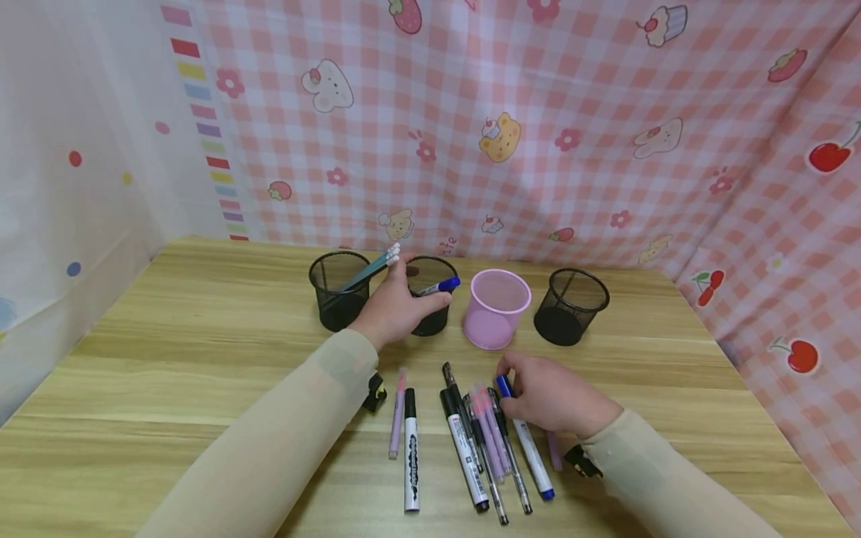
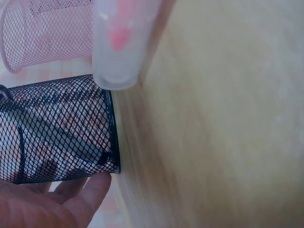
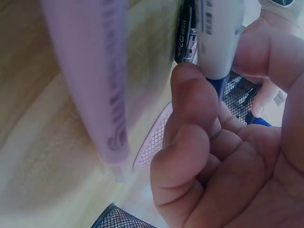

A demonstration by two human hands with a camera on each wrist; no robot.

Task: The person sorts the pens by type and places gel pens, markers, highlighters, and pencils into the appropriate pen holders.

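My left hand [image 1: 403,302] reaches to the second black mesh cup [image 1: 430,310] and pinches a blue-capped marker [image 1: 440,286] at its rim. In the left wrist view that cup [image 2: 61,133] fills the left side, my fingers [image 2: 71,199] lie beside it and a blurred pink pen [image 2: 121,42] hangs close to the lens. My right hand [image 1: 514,392] lies on a pile of pens [image 1: 484,441] and curls round the upper end of a white marker with blue caps [image 1: 531,448]. The right wrist view shows my fingers [image 3: 190,118] against this marker [image 3: 218,38], with a lilac pen [image 3: 95,80] alongside.
The wooden table [image 1: 168,359] holds a row of cups: a black mesh cup [image 1: 339,291] with white-tipped pencils [image 1: 377,265], a pink cup [image 1: 498,308] and another black mesh cup [image 1: 570,305]. A purple pen [image 1: 397,415] and a white marker [image 1: 411,456] lie left of the pile. Checked cloth hangs behind.
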